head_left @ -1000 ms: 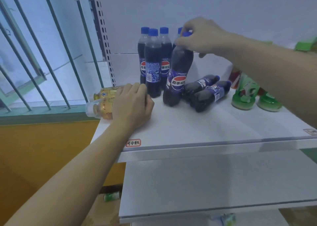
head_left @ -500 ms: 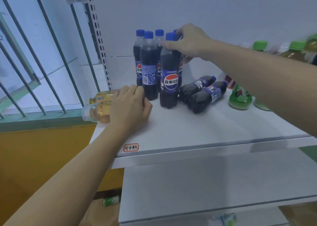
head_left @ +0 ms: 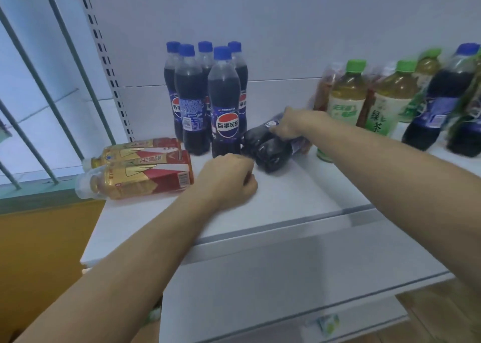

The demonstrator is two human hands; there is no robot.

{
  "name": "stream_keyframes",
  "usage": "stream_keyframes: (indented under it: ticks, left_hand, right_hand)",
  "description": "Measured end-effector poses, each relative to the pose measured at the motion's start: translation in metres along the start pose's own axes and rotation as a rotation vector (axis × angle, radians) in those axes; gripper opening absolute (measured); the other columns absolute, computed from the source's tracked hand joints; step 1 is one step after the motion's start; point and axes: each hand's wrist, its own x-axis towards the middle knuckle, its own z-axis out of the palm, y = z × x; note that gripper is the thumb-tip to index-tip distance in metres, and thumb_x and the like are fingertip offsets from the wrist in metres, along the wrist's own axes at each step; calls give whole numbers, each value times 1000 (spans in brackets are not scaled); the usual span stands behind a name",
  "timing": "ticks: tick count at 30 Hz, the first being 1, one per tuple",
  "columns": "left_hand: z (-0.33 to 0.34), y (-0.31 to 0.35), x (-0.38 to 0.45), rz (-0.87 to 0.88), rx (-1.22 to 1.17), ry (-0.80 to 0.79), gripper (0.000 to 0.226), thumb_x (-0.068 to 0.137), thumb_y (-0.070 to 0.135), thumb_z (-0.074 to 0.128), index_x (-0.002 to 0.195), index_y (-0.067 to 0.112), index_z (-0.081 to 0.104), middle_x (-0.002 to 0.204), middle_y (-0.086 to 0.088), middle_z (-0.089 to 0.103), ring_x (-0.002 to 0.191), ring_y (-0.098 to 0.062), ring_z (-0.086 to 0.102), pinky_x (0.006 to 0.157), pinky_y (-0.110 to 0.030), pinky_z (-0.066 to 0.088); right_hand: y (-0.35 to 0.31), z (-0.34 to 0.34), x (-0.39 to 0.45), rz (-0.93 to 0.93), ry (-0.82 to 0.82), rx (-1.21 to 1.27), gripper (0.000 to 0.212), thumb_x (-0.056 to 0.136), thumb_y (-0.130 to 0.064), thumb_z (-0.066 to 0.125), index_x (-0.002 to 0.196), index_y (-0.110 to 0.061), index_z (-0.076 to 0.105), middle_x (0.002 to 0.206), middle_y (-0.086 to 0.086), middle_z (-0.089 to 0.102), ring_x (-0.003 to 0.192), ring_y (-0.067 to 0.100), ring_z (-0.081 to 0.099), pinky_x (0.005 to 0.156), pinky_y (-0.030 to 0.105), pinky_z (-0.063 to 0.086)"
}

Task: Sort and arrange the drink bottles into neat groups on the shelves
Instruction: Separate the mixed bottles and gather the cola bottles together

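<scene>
Several upright Pepsi bottles (head_left: 224,100) with blue caps stand grouped at the back left of the white shelf (head_left: 291,199). Two more Pepsi bottles (head_left: 270,150) lie on their sides just right of the group. My right hand (head_left: 291,123) reaches over them and grips the farther lying one. My left hand (head_left: 229,178) rests on the shelf in front of the group, fingers curled, holding nothing. Two amber tea bottles with red labels (head_left: 145,176) lie at the shelf's left edge, beside my left hand.
Green-capped tea bottles (head_left: 346,95) and another Pepsi bottle (head_left: 437,100) stand at the right of the shelf. A perforated upright (head_left: 104,56) and window bars (head_left: 33,82) lie to the left. A lower white shelf (head_left: 286,290) juts out below.
My right hand let go of the upright Pepsi bottle, now standing with the group, and dropped onto the lying bottles. My left hand left the amber bottles and moved right, curling.
</scene>
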Motion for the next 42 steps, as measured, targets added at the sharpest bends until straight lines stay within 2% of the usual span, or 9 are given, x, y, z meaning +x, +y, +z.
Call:
stream_keyframes:
  ticks: [2, 4, 11, 14, 17, 21, 24, 29, 42]
  left_hand:
    - [5, -5, -1, 13, -51, -68, 28, 89, 39, 48, 67, 23, 40, 76, 0, 56, 68, -26, 54, 56, -31, 33]
    - [7, -7, -2, 2, -99, -73, 29, 88, 40, 47, 66, 23, 38, 74, 1, 54, 68, -27, 54, 56, -31, 33]
    - [9, -9, 0, -33, -132, -86, 27, 90, 37, 51, 69, 21, 45, 70, 4, 53, 68, -25, 55, 57, -33, 41]
    - [8, -7, -1, -46, -144, -82, 26, 90, 35, 52, 71, 19, 48, 70, 4, 54, 69, -27, 55, 60, -35, 47]
    - [6, -5, -1, -46, -158, -80, 26, 91, 34, 53, 71, 19, 49, 69, 5, 52, 69, -27, 55, 61, -36, 48]
    - [5, -4, -3, -68, -176, -67, 25, 91, 31, 55, 71, 17, 50, 69, 3, 54, 70, -29, 56, 63, -38, 51]
    - [3, -3, -4, -70, -181, -66, 24, 91, 30, 55, 72, 16, 51, 70, 2, 56, 70, -30, 56, 64, -40, 52]
    - [2, -3, -4, -74, -190, -65, 24, 92, 31, 55, 73, 15, 53, 71, 1, 57, 71, -29, 57, 64, -42, 52]
    - [8, -7, -5, -182, -162, -9, 25, 91, 32, 54, 69, 21, 48, 70, 4, 54, 69, -24, 55, 55, -30, 36]
  right_hand:
    - [4, 17, 4, 67, -2, 159, 79, 94, -68, 46, 154, -18, 34, 151, 22, 43, 115, 41, 61, 83, 43, 54]
    - [6, 30, 4, 133, 68, 333, 93, 88, -73, 53, 156, -16, 27, 155, 23, 33, 121, 42, 54, 67, 35, 43]
    - [14, 38, 1, 70, 222, 853, 99, 86, -39, 77, 159, -21, 13, 152, 16, 38, 126, 36, 54, 83, 27, 40]
    - [9, 35, -1, 9, 297, 951, 102, 88, -23, 77, 161, -24, 6, 151, 12, 42, 118, 30, 57, 79, 28, 44]
    - [3, 27, 0, -67, 419, 958, 103, 86, -11, 79, 162, -25, 9, 147, 8, 45, 102, 14, 51, 70, 18, 42]
    - [6, 34, 4, -150, 572, 944, 99, 85, -8, 79, 160, -24, 17, 148, 7, 38, 110, 10, 47, 84, 17, 43]
    - [10, 46, 9, -114, 668, 993, 96, 85, -7, 78, 160, -23, 19, 150, 6, 35, 115, 11, 47, 78, 3, 34]
    - [12, 53, 18, -37, 765, 988, 100, 87, -7, 75, 162, -21, 11, 163, 8, 25, 143, 21, 36, 99, 19, 25]
    - [6, 51, 18, 20, 797, 978, 104, 83, 0, 77, 162, -19, 12, 162, 10, 29, 147, 25, 33, 110, 26, 25]
